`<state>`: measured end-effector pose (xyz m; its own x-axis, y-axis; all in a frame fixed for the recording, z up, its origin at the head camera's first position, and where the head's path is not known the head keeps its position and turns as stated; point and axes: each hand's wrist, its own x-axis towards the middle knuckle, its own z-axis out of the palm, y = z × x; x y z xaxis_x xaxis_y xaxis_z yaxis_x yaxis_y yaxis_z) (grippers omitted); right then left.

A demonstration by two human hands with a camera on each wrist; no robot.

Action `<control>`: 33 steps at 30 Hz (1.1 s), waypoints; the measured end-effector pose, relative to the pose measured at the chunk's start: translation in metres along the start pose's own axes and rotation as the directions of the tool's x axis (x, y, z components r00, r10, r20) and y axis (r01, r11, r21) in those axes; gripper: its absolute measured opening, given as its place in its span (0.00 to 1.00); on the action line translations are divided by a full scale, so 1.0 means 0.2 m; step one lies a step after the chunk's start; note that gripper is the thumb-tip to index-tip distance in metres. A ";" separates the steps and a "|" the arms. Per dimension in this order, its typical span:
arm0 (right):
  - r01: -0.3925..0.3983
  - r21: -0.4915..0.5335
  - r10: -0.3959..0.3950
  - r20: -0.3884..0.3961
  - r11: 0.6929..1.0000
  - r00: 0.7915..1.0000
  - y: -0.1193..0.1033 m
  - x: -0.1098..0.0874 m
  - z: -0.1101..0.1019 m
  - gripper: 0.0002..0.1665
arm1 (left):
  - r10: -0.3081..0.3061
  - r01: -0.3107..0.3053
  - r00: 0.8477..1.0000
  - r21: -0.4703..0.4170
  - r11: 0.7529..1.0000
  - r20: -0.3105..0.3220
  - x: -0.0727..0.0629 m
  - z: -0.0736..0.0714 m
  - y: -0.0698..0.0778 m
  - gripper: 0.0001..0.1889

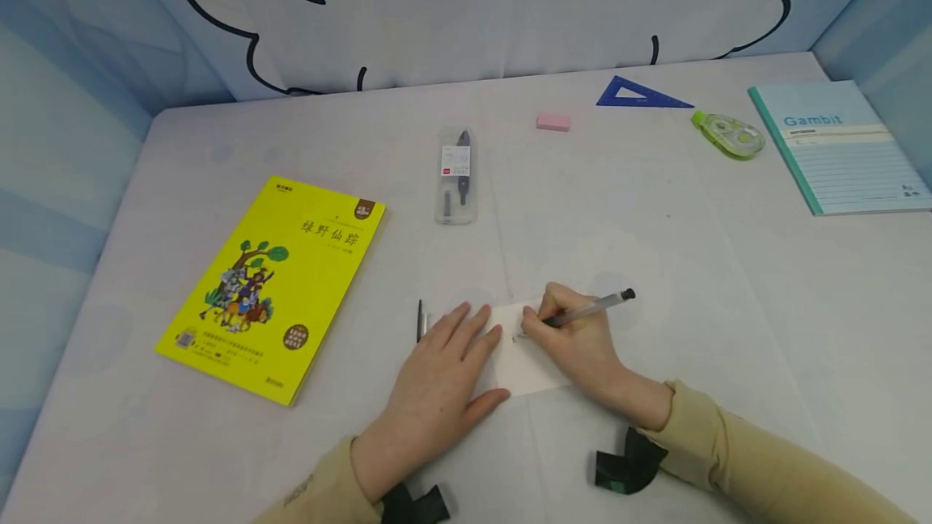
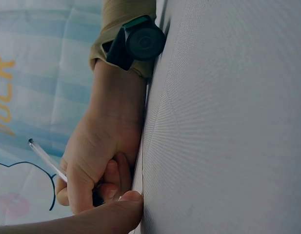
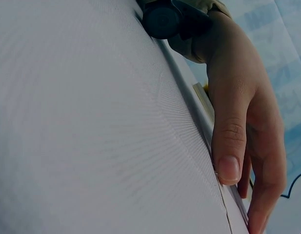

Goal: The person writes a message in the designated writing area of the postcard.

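My right hand (image 1: 586,350) pinches a pen (image 1: 595,306) with a clear barrel and a black end, its tip down on a small white sheet of paper (image 1: 535,370). A few faint dark marks show by the tip. Across the left part of the sheet lies my left hand (image 1: 437,395), fingers spread and straight, thumb at the lower edge. In the left wrist view the same pen (image 2: 48,161) slants out of the curled right fingers. The left thumb (image 3: 230,146) rests low at the paper's edge in the right wrist view. A thin black stick-like thing (image 1: 419,321) lies beside the left fingers.
A yellow book (image 1: 313,297) lies at left. Farther back are a clear case with a compass (image 1: 456,184), a pink eraser (image 1: 553,122), a blue set square (image 1: 644,101) and a green correction tape (image 1: 731,137). A notebook (image 1: 837,172) lies at the right edge.
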<state>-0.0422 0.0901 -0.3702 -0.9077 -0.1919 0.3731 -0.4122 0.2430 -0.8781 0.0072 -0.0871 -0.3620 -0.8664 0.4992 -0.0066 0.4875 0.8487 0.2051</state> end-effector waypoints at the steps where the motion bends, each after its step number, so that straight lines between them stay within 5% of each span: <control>1: 0.002 0.001 -0.002 0.001 1.000 1.000 -0.02 0.00 0.00 0.22 | 0.000 0.000 1.000 0.000 1.000 0.000 0.00 0.00 0.00 0.34; 33: 0.017 -0.020 -0.017 0.027 1.000 0.999 -0.08 0.02 0.00 0.23 | 0.004 -0.004 1.000 0.007 1.000 -0.007 -0.01 0.00 0.00 0.34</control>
<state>-0.0399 0.0863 -0.3551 -0.8983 -0.2219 0.3793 -0.4293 0.2583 -0.8655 0.0083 -0.0873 -0.3624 -0.8652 0.5015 0.0015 0.4918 0.8479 0.1982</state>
